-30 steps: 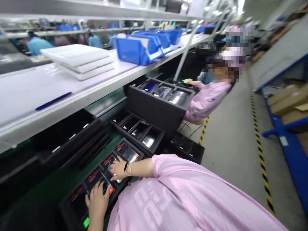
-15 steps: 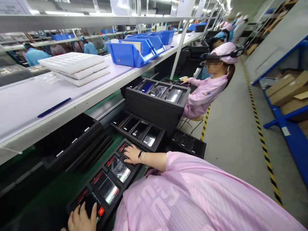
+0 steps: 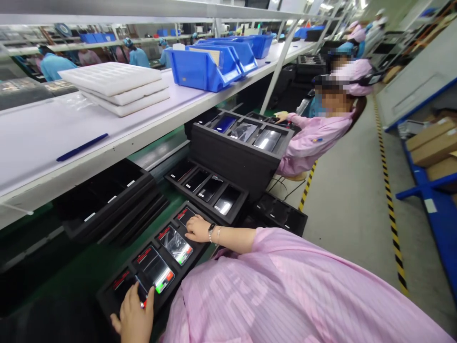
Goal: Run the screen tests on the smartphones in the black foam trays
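A black foam tray (image 3: 159, 237) lies in front of me, with several smartphones in its slots. Their lit screens show red text at the top; some have red and green blocks at the bottom. My left hand (image 3: 135, 309), fingers apart, rests over the lower end of the nearest phone (image 3: 123, 282) and hides part of it. Beside that sits a second phone (image 3: 154, 269), then one with crinkled clear film (image 3: 175, 245). At the far end my right hand (image 3: 197, 228) lies with loosely bent fingers on the last phone (image 3: 186, 215), gripping nothing.
Another tray of dark phones (image 3: 235, 216) lies beyond mine, before a tall tray stack (image 3: 232, 159). Black trays (image 3: 110, 205) are stacked at left under the white shelf (image 3: 143, 136), which carries foam sheets (image 3: 110, 81) and blue bins (image 3: 196, 69). A co-worker (image 3: 321, 128) sits at right.
My left hand has shifted right and slightly up across the nearest phone. My right hand stays over the far phone. The view has tilted a little.
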A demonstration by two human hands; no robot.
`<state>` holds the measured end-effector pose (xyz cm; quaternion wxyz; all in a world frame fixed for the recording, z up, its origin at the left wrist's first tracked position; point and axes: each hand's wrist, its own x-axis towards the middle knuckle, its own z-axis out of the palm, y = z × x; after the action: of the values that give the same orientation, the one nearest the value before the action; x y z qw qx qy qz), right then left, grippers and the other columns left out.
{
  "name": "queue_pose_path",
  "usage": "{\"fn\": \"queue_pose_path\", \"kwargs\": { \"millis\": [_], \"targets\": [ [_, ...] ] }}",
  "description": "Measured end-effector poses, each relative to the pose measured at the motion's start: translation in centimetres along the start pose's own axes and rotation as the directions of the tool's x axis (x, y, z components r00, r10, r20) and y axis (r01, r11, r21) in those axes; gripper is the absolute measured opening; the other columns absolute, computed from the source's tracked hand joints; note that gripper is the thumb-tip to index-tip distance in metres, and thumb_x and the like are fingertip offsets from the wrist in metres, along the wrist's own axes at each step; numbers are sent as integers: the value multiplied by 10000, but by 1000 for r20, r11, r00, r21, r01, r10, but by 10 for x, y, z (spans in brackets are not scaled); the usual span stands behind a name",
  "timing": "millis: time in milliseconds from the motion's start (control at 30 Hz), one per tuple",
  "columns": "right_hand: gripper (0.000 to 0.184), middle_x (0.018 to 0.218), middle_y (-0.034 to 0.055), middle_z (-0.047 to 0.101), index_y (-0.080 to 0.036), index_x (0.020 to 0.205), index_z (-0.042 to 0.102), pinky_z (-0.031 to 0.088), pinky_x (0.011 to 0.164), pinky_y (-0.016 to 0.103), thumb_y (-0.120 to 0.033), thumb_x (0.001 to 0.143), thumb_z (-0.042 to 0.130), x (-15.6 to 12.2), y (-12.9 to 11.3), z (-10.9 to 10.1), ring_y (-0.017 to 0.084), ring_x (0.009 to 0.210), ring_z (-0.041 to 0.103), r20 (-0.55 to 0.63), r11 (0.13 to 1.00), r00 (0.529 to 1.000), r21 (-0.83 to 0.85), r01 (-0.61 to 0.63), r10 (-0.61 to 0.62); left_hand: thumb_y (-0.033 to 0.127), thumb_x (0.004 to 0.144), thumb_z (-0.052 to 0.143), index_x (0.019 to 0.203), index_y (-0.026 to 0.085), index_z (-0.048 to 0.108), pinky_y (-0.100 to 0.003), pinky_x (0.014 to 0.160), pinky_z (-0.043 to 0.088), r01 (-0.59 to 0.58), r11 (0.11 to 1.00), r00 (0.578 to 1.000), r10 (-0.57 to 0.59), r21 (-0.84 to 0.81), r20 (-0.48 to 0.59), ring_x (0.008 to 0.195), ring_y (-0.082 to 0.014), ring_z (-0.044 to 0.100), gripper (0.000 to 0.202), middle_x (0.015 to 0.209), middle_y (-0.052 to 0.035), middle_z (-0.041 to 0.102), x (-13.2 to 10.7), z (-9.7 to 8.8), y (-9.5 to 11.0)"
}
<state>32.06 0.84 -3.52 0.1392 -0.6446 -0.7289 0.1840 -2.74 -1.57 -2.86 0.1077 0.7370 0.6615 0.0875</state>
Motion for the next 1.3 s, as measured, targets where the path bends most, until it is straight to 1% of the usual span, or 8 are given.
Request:
{"fn": "queue_pose_path", "kwargs": {
  "millis": [67, 200, 533, 833, 933, 1000, 1167, 1300],
  "targets": [
    [221, 1158, 73, 723, -181, 886, 740, 380, 1127, 484, -379, 979, 706, -4, -2, 1, 240, 1173, 599, -16, 1000, 1000, 19, -1, 1, 567, 1004, 381, 1497, 141, 495, -699, 1283, 187, -29, 999, 999, 28, -26, -34, 1385, -383, 577, 662, 1503, -209, 600, -5, -3, -1],
    [187, 1036, 96, 729, -166, 815, 746, 446, 999, 445, -310, 933, 729, -4, -1, -3, 255, 1059, 629, -31, 999, 999, 29, -44, 44, 589, 994, 315, 1390, 165, 600, -756, 1254, 191, 116, 992, 988, -110, -51, 107, 1391, -423, 571, 647, 1513, -197, 601, -7, -2, -14],
    [172, 973, 88, 744, -154, 832, 758, 512, 926, 352, -282, 936, 711, 2, 3, -16, 226, 1002, 654, 34, 1000, 999, 0, -23, 23, 612, 956, 303, 1288, 181, 672, -708, 1278, 184, 92, 993, 993, -87, -69, 74, 1400, -395, 577, 657, 1503, -184, 616, -1, -5, -22],
    [255, 1097, 53, 719, -154, 1018, 711, 587, 954, 416, -409, 1002, 705, -9, 0, -33, 205, 1040, 686, 63, 992, 998, -122, -11, 18, 731, 863, 313, 1295, 449, 698, -632, 1240, 287, 80, 995, 997, -79, -59, 21, 1369, -368, 612, 643, 1522, -12, 631, -8, 10, -18],
    [274, 1116, 64, 724, -149, 1054, 709, 569, 982, 439, -419, 1014, 685, -27, -5, -36, 208, 1058, 688, 66, 994, 997, -93, 55, -49, 670, 952, 319, 1193, 249, 747, -673, 1214, 313, -46, 995, 999, 44, -85, -28, 1270, -376, 670, 647, 1343, -145, 731, -35, -13, 15],
    [248, 1067, 76, 738, -131, 1031, 717, 547, 992, 440, -368, 1032, 643, -41, -3, -33, 200, 1035, 689, 78, 996, 995, -58, 64, -60, 597, 1023, 392, 1166, 100, 732, -752, 1165, 319, -72, 992, 995, 78, -101, 61, 1245, -404, 665, 619, 1310, -244, 719, -48, -25, 34],
    [327, 1058, 191, 745, -114, 1024, 752, 503, 1031, 478, -292, 1013, 479, -58, 21, -15, 286, 1074, 660, 60, 991, 992, 78, 108, -113, 450, 1038, 567, 1419, 177, 632, -530, 1345, 149, 1, 999, 993, 5, -52, 117, 1472, -259, 500, 473, 1536, -136, 588, -70, -11, 36],
    [352, 1178, 165, 709, -170, 1134, 734, 463, 1110, 524, -362, 1019, 463, -84, 15, -2, 313, 1203, 605, -37, 954, 960, 106, 281, -278, 458, 1029, 581, 1407, 184, 653, -572, 1337, 179, -78, 994, 994, 84, -77, 73, 1566, -335, 358, 473, 1587, -155, 524, -94, 12, 38]
  ]
}}
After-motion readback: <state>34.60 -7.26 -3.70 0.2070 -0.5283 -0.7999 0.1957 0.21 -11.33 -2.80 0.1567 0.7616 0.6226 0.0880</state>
